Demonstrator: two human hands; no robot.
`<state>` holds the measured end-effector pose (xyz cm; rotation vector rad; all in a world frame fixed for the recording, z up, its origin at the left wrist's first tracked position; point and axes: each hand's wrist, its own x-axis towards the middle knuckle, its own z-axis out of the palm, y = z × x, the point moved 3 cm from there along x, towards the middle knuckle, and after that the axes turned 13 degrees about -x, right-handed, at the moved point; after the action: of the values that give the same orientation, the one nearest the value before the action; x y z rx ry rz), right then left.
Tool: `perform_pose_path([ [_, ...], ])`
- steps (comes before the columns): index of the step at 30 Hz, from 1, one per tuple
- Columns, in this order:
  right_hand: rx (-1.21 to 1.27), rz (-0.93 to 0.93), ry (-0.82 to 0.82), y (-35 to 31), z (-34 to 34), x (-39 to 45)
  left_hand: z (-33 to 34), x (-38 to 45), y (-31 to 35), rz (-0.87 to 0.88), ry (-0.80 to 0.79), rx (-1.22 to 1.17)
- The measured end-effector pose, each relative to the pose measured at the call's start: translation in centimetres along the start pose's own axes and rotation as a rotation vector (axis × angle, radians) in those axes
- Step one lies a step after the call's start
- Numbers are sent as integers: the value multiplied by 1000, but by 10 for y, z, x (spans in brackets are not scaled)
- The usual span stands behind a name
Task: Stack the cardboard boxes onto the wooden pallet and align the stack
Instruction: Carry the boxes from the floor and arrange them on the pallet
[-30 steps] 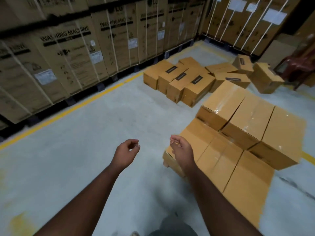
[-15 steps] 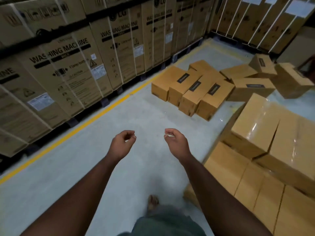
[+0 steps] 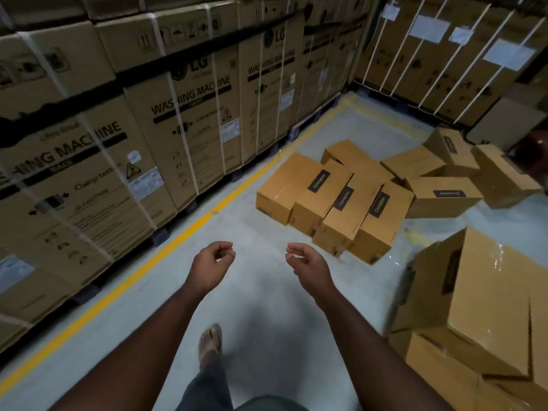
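While both hands hang empty over the bare floor, the left hand (image 3: 212, 266) and right hand (image 3: 308, 264) loosely curled, the job looks partly done. A stack (image 3: 486, 315) of boxes stands near right; its pallet is hidden. About eight loose boxes (image 3: 335, 203) lie far ahead on the floor, unstacked, near the yellow line (image 3: 166, 250).

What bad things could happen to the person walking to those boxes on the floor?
The left hand and right hand are both empty. Some loose boxes lie tilted and overlapping, so lifting one might shift others. The foot wears an open sandal, so a dropped box could hurt toes. The stack stands close alongside, easy to bump.
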<state>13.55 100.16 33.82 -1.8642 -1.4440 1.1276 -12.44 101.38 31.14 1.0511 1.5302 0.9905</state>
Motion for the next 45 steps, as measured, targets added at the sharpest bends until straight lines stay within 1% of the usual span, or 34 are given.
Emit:
perform_pose_path([
  [5, 108, 136, 99, -39, 6, 102, -14, 145, 29, -74, -115, 58],
  [9, 174, 217, 156, -57, -7, 164, 11, 239, 66, -95, -235, 133],
  [12, 232, 250, 166, -55, -18, 233, 53, 318, 91, -69, -309, 155],
  [15, 217, 158, 102, -55, -8, 326, 101, 403, 101, -98, -364, 155],
  [17, 199, 130, 101, -56, 4, 401, 136, 464, 101, -127, -361, 152],
  [19, 255, 164, 134, -43, 14, 484, 170, 530, 93, -153, -340, 163],
  [22, 360, 347, 178, -2, 26, 602, 214, 626, 58, -222, -324, 204],
  [26, 443, 615, 84, 86, 70, 714, 249, 731, -36, -322, -296, 299],
  [29, 553, 825, 42, 160, 120, 763, 263, 794, -126, -371, -241, 373],
  [31, 624, 963, 72, 205, 161, 781, 267, 831, -183, -435, -217, 434],
  [33, 610, 1051, 125, 242, 196, 795, 271, 865, -230, -557, -236, 474],
  [35, 573, 1081, 194, 270, 219, 810, 275, 895, -268, -654, -277, 471],
  [37, 499, 1050, 293, 296, 228, 828, 279, 921, -299, -682, -270, 378],
  [38, 454, 1037, 320, 307, 229, 837, 282, 932, -312, -672, -265, 319],
  [40, 423, 1029, 314, 325, 231, 849, 286, 945, -333, -653, -288, 239],
  [43, 413, 1012, 313, 336, 236, 846, 282, 948, -345, -625, -319, 186],
  [45, 401, 962, 357, 326, 236, 830, 269, 941, -336, -565, -249, 167],
])
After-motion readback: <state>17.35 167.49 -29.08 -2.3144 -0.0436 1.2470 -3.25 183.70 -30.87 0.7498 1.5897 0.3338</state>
